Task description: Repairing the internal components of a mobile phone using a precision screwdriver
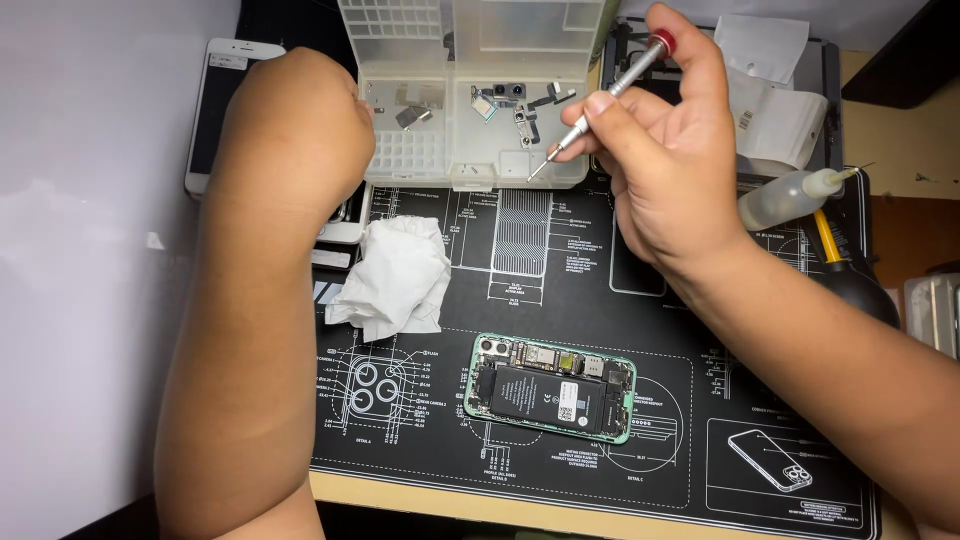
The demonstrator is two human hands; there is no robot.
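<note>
A slim metal screwdriver [610, 92] with a red cap is pinched in the fingers [590, 108] of the right hand [665, 150], thumb and forefinger clamped on its shaft and the red end resting against the upper fingers; its tip points down-left to the front edge of a clear plastic parts box [470, 90], just touching or just above that rim. Inside the box, just left of those fingers, lie small dark brackets and camera parts [515, 100]. The left hand [300, 130] is at the box's left side, its back to the camera, so whether its fingers are apart or closed on anything cannot be told. Below that hand sits a crumpled white tissue [395, 275], and behind it a white phone [215, 110] lies flat. Well below both hands, on the black printed work mat [600, 300] covering the desk, an opened phone with a green frame [550, 388] lies with battery and boards exposed. Right of the right hand, a small clear squeeze bottle [790, 195] lies tilted beside a black rubber air blower [855, 285].
</note>
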